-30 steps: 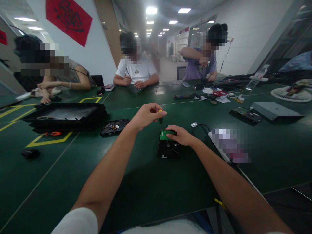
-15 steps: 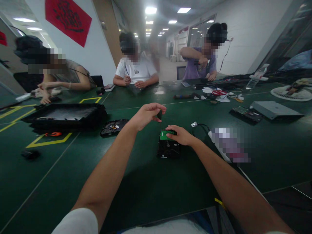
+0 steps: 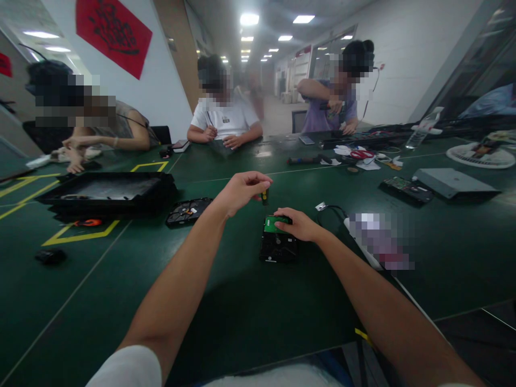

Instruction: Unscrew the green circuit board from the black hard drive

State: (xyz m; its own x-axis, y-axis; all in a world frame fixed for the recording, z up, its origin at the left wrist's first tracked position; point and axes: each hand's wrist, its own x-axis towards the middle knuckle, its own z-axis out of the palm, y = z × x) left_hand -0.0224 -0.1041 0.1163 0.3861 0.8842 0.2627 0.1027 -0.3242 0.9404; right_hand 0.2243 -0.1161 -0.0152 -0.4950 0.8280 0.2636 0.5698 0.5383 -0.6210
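A black hard drive (image 3: 278,246) with a green circuit board (image 3: 271,223) lies on the green table (image 3: 250,312) in front of me. My right hand (image 3: 296,223) rests on the drive's far end, fingers curled over the green board. My left hand (image 3: 242,191) hovers just above and behind the drive, fingers pinched on a small screwdriver (image 3: 265,196) with a black and yellow handle that points down toward the drive.
A black tray (image 3: 107,191) and an opened drive (image 3: 188,209) lie to the left. A cable (image 3: 332,210), a blurred box (image 3: 381,239), a circuit board (image 3: 406,188) and a grey case (image 3: 451,183) sit to the right. Three people work at the table's far side.
My left hand has turned the screwdriver between its fingers and stays above the drive. My right hand has kept still on the drive.
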